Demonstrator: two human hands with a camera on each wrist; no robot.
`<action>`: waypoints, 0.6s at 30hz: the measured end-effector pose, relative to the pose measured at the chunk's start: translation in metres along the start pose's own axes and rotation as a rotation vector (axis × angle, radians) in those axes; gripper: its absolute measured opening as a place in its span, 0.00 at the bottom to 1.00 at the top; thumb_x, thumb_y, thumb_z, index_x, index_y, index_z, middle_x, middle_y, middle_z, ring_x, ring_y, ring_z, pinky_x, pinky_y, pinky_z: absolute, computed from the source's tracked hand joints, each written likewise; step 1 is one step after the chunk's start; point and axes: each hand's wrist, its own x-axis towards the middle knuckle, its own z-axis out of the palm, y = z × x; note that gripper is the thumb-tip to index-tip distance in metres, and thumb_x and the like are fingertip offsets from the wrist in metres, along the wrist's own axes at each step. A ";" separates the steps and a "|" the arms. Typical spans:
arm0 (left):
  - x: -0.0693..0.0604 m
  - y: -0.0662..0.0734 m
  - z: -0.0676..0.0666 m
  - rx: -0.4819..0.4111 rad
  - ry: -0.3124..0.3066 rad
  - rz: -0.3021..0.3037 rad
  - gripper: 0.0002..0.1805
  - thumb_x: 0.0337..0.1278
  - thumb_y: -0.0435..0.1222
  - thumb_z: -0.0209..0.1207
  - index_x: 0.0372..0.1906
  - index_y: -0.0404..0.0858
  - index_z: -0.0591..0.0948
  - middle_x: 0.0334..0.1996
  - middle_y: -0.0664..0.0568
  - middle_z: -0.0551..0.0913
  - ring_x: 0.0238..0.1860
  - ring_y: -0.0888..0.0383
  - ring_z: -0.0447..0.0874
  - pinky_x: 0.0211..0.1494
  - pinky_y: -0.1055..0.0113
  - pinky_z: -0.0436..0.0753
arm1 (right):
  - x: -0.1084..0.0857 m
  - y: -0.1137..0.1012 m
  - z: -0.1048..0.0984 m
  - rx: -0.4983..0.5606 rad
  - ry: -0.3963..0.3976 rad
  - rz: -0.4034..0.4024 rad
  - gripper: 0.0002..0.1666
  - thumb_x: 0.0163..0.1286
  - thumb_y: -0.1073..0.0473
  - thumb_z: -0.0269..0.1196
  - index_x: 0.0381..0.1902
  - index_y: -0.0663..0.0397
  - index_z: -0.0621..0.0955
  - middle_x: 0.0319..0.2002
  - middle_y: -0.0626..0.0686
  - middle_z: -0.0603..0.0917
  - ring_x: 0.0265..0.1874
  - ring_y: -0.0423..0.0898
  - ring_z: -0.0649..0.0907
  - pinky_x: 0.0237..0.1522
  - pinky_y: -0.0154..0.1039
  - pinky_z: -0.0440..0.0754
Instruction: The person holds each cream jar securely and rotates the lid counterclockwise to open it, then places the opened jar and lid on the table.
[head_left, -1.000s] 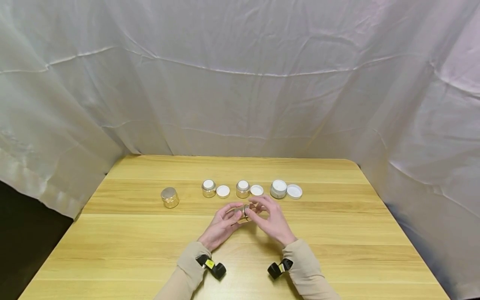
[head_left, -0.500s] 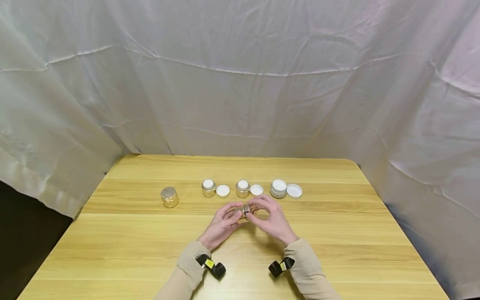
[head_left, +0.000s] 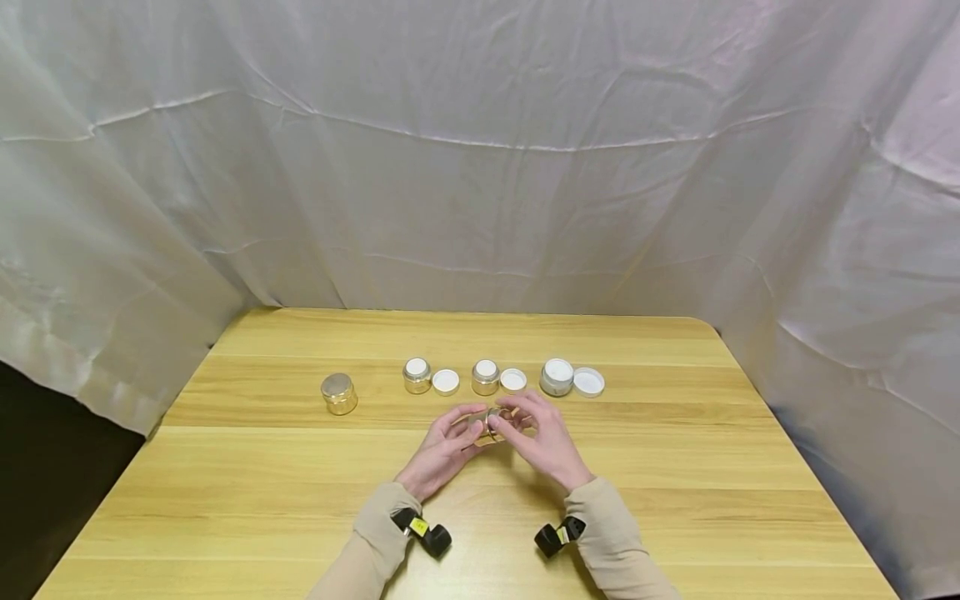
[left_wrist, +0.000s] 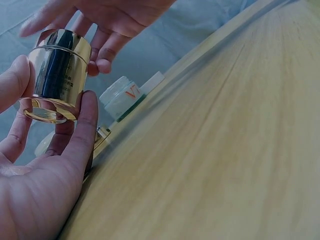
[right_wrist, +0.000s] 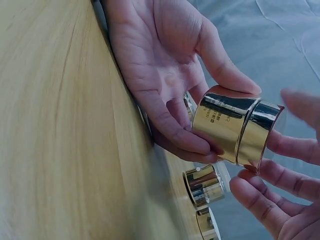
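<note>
My left hand [head_left: 438, 454] grips the body of a shiny gold cosmetic jar [right_wrist: 220, 122] between thumb and fingers, held above the table and tilted on its side. The jar's lid [right_wrist: 260, 127] is on and points toward my right hand [head_left: 547, 442]. In the right wrist view, the right fingers are loosely spread around the lid, while the blurred right thumb [right_wrist: 300, 105] stands a little apart from it. Whether a right fingertip touches the lid is hard to tell. Dark print shows on the jar's side.
Behind the hands stand two small lidless gold jars [head_left: 417, 377] and a larger lidless whitish jar [head_left: 557, 378]. To the right of each lies a white-lined lid [head_left: 446, 382]. A closed gold jar [head_left: 340, 396] stands at left on the wooden table [head_left: 262, 500]. Grey curtains [head_left: 480, 208] surround the table.
My right hand turned slightly right, its thumb sliding down the lid; now hand and thumb are back near their earlier place. The left hand and the jar stay put.
</note>
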 end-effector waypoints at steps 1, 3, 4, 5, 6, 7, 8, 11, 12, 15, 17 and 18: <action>0.000 0.000 0.000 -0.001 0.000 0.000 0.14 0.73 0.31 0.53 0.56 0.51 0.77 0.53 0.59 0.82 0.56 0.64 0.81 0.67 0.63 0.82 | 0.000 0.000 0.000 -0.002 -0.001 -0.007 0.16 0.66 0.58 0.70 0.49 0.60 0.85 0.41 0.55 0.86 0.34 0.43 0.84 0.39 0.33 0.88; 0.000 0.000 0.000 -0.002 -0.002 0.002 0.15 0.73 0.31 0.53 0.57 0.50 0.77 0.54 0.59 0.81 0.56 0.64 0.81 0.67 0.63 0.82 | 0.000 0.000 -0.001 -0.007 -0.015 -0.027 0.16 0.66 0.58 0.70 0.49 0.59 0.85 0.42 0.55 0.86 0.35 0.43 0.84 0.41 0.35 0.89; 0.000 0.000 0.000 -0.003 -0.003 0.002 0.15 0.73 0.31 0.52 0.57 0.49 0.77 0.54 0.59 0.81 0.56 0.63 0.81 0.67 0.63 0.82 | 0.000 0.000 -0.001 -0.009 -0.025 -0.038 0.16 0.65 0.59 0.70 0.50 0.59 0.85 0.44 0.54 0.86 0.36 0.43 0.85 0.43 0.37 0.89; 0.000 0.000 0.000 -0.005 -0.004 0.004 0.15 0.73 0.30 0.52 0.57 0.49 0.77 0.54 0.58 0.81 0.56 0.63 0.81 0.67 0.62 0.82 | 0.000 0.000 -0.002 -0.012 -0.035 -0.046 0.17 0.64 0.59 0.71 0.50 0.58 0.85 0.45 0.54 0.85 0.37 0.44 0.85 0.45 0.38 0.89; 0.000 0.000 0.000 -0.007 -0.005 0.006 0.15 0.73 0.30 0.52 0.58 0.48 0.77 0.54 0.58 0.81 0.56 0.63 0.81 0.67 0.62 0.82 | 0.000 0.000 -0.002 -0.019 -0.045 -0.054 0.18 0.64 0.60 0.71 0.51 0.57 0.85 0.47 0.53 0.85 0.39 0.44 0.85 0.47 0.40 0.89; 0.000 0.000 0.000 -0.010 -0.006 0.008 0.15 0.73 0.30 0.52 0.58 0.48 0.77 0.54 0.58 0.81 0.56 0.63 0.81 0.67 0.62 0.82 | 0.000 0.000 -0.003 -0.025 -0.054 -0.063 0.18 0.64 0.60 0.71 0.51 0.56 0.85 0.48 0.53 0.85 0.40 0.45 0.86 0.49 0.41 0.88; 0.000 0.000 0.000 -0.012 -0.007 0.008 0.15 0.73 0.30 0.52 0.58 0.47 0.77 0.54 0.58 0.81 0.56 0.63 0.82 0.67 0.62 0.82 | 0.000 0.000 -0.003 -0.030 -0.063 -0.067 0.19 0.64 0.60 0.71 0.52 0.56 0.84 0.50 0.52 0.85 0.41 0.45 0.86 0.52 0.42 0.87; 0.000 0.000 0.000 -0.018 -0.008 0.010 0.15 0.73 0.30 0.52 0.58 0.47 0.76 0.53 0.57 0.82 0.55 0.63 0.82 0.68 0.60 0.81 | 0.000 0.000 -0.004 -0.029 -0.073 -0.061 0.21 0.65 0.58 0.70 0.55 0.55 0.83 0.51 0.53 0.84 0.42 0.46 0.87 0.53 0.44 0.87; 0.000 0.001 0.000 -0.019 -0.009 0.010 0.15 0.73 0.30 0.52 0.58 0.47 0.76 0.52 0.58 0.82 0.55 0.63 0.82 0.68 0.60 0.81 | 0.000 0.000 -0.004 -0.028 -0.072 -0.055 0.22 0.65 0.57 0.70 0.56 0.56 0.82 0.51 0.54 0.84 0.41 0.46 0.87 0.53 0.44 0.87; 0.000 0.001 0.000 -0.016 -0.007 0.007 0.15 0.73 0.30 0.53 0.58 0.47 0.76 0.51 0.58 0.82 0.55 0.63 0.81 0.68 0.60 0.81 | 0.000 -0.001 -0.003 -0.021 -0.059 -0.016 0.23 0.67 0.55 0.68 0.57 0.60 0.81 0.49 0.55 0.84 0.38 0.46 0.85 0.46 0.41 0.88; 0.000 0.001 0.001 -0.011 -0.003 0.003 0.15 0.73 0.31 0.53 0.57 0.48 0.77 0.51 0.59 0.82 0.55 0.64 0.81 0.68 0.60 0.81 | 0.000 -0.001 -0.002 -0.030 -0.042 0.019 0.23 0.68 0.54 0.68 0.56 0.61 0.82 0.46 0.55 0.84 0.35 0.44 0.83 0.41 0.37 0.87; 0.000 0.001 0.001 -0.009 -0.001 0.001 0.15 0.73 0.31 0.53 0.57 0.48 0.77 0.51 0.59 0.82 0.55 0.64 0.81 0.68 0.60 0.81 | 0.000 -0.001 -0.002 -0.034 -0.034 0.037 0.23 0.68 0.54 0.68 0.55 0.61 0.82 0.44 0.54 0.84 0.34 0.42 0.83 0.39 0.35 0.86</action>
